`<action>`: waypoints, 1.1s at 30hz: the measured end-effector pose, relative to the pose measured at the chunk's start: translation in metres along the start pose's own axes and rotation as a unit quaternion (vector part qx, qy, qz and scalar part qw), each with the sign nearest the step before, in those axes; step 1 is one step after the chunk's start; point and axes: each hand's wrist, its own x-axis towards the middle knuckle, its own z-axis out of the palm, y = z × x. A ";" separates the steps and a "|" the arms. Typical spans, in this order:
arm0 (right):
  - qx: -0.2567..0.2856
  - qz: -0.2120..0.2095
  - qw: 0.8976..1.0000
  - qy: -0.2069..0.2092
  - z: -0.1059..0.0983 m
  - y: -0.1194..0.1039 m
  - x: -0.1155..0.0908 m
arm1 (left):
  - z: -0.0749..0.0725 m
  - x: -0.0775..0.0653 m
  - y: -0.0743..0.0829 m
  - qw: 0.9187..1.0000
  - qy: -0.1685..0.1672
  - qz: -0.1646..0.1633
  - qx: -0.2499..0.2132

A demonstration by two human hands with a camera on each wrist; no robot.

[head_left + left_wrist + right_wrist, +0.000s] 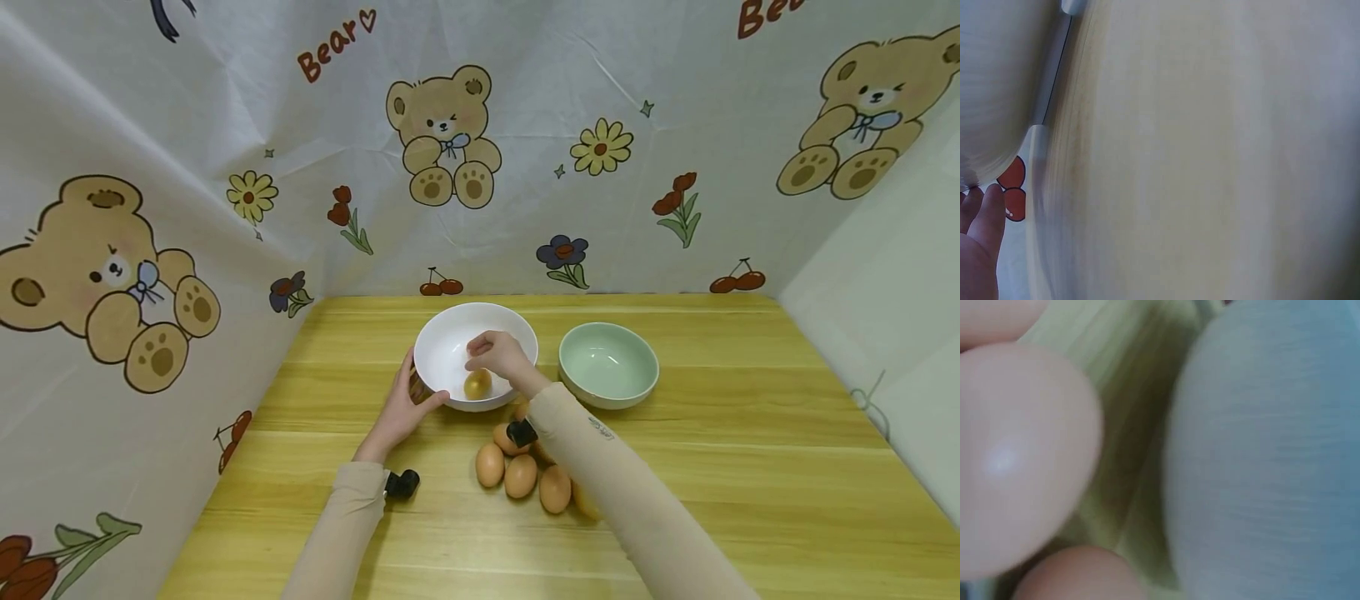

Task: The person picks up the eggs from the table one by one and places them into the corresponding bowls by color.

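Spanning most of the lower view: wooden table [750, 450], pale yellow grain, bearing all items below.

White bowl [444, 346]: smooth, wide-mouthed, on the table toward its far edge. Probably light and stiff, inclined to slide if nudged; best held by rim and outer wall together.

Green bowl [611, 371]: smaller, just right of the white bowl, a narrow gap between. Untouched; glossy, likely rigid.

Left hand [405, 408]: grips the white bowl at its near left, thumb at the rim, fingers along the outer side.

Right hand [498, 354]: above the white bowl's interior, fingers bent, apart from the left. Cannot tell whether the fingertips pinch anything.

Brown eggs [520, 476]: loose cluster on the table, near side of the white bowl, partly hidden by the right sleeve [622, 475]. Presumably light, smooth, brittle, prone to roll; take each around its middle with soft fingertips.

Golden round item [477, 385]: inside the white bowl, below the right hand. Perhaps an egg; too small to be sure.
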 end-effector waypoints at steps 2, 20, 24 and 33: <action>0.022 -0.011 1.000 -0.002 -0.005 -0.002 -0.002 | 0.000 0.000 0.000 1.000 0.000 -0.002 0.001; 0.167 -0.076 0.979 -0.093 -0.035 0.000 -0.046 | 0.000 -0.001 -0.001 1.000 0.005 -0.012 0.008; 0.176 -0.076 0.976 -0.105 -0.045 0.008 -0.064 | -0.001 0.002 -0.009 1.000 0.008 -0.011 0.000; 0.127 -0.087 0.981 -0.116 -0.071 0.028 -0.101 | 0.001 0.003 -0.010 1.000 0.012 -0.019 0.010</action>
